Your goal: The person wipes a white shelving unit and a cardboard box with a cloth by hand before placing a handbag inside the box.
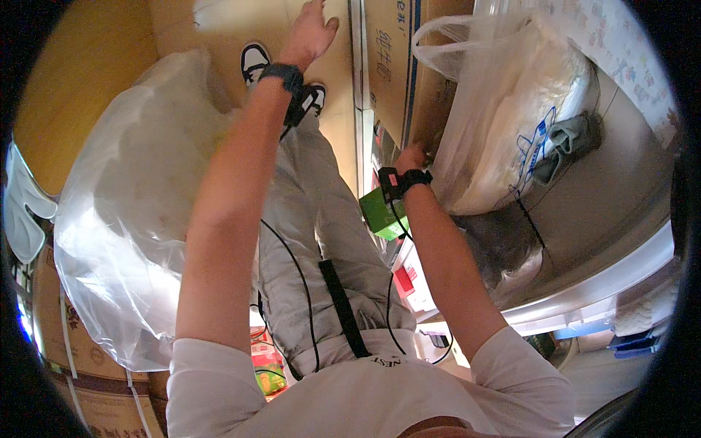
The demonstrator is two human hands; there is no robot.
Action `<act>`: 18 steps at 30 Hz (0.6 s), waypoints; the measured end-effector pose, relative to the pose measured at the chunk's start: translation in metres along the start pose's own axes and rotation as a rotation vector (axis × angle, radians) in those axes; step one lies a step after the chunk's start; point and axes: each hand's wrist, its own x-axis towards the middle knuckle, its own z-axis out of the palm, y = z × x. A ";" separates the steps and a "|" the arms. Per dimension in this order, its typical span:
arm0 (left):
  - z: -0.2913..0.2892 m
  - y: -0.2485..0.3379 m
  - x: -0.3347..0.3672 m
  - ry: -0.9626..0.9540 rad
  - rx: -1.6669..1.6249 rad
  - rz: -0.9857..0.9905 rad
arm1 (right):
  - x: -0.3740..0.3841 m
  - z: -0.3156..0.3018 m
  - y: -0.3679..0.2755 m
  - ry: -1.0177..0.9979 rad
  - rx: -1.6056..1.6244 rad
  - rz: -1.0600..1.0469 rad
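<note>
My left hand point(309, 35) reaches far forward to the top edge, above the floor past my shoes. Its thumb stands apart from the fingers, which are partly cut off by the edge, and nothing shows in it. My right hand point(413, 159) is lower, between the tall cardboard box point(391, 66) and a clear plastic bag point(467, 139) with handles. Its fingers are curled in and mostly hidden, so what they grip cannot be made out. Just below that wrist is a green box point(381, 213). Both wrists wear black bands.
A large, bulging translucent plastic bag point(124, 219) stands at my left, beside strapped cardboard boxes point(80, 343). On the grey surface at right, a crumpled grey cloth point(566, 146) lies against the packed bag. A red and green package point(267, 361) is behind my legs. Black cables hang along my trousers.
</note>
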 end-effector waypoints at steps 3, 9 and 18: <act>-0.032 0.025 0.003 -0.214 0.262 0.142 | -0.080 -0.106 -0.049 -0.225 0.016 -0.125; 0.038 0.098 0.056 -0.136 0.206 0.549 | -0.021 -0.005 -0.002 -0.285 -0.127 -0.135; 0.026 0.105 0.068 -0.039 0.250 0.429 | -0.070 -0.043 -0.021 -0.100 0.626 0.151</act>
